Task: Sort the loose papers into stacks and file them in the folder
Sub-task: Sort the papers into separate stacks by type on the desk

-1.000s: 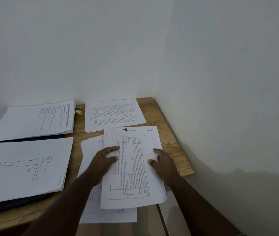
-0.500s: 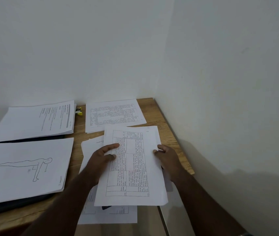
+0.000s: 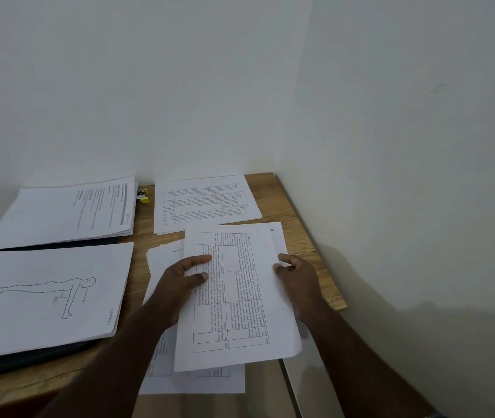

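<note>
Both hands are on a table-printed sheet [image 3: 234,297] near the worktop's [image 3: 285,203] right edge: the left hand [image 3: 179,282] pinches its left margin, thumb on top and fingers curled beneath, while the right hand [image 3: 299,279] grips the right margin with curled fingers. The sheet sits over a loose pile [image 3: 161,354] that overhangs the front edge. At the back right corner lies another table stack [image 3: 205,202]. Along the left side, a text stack [image 3: 65,211] sits at the back and a figure-drawing stack [image 3: 44,294] towards the front, both resting on the open dark folder [image 3: 29,359]. A small yellow item [image 3: 143,197] lies at the back edge between the stacks.
</note>
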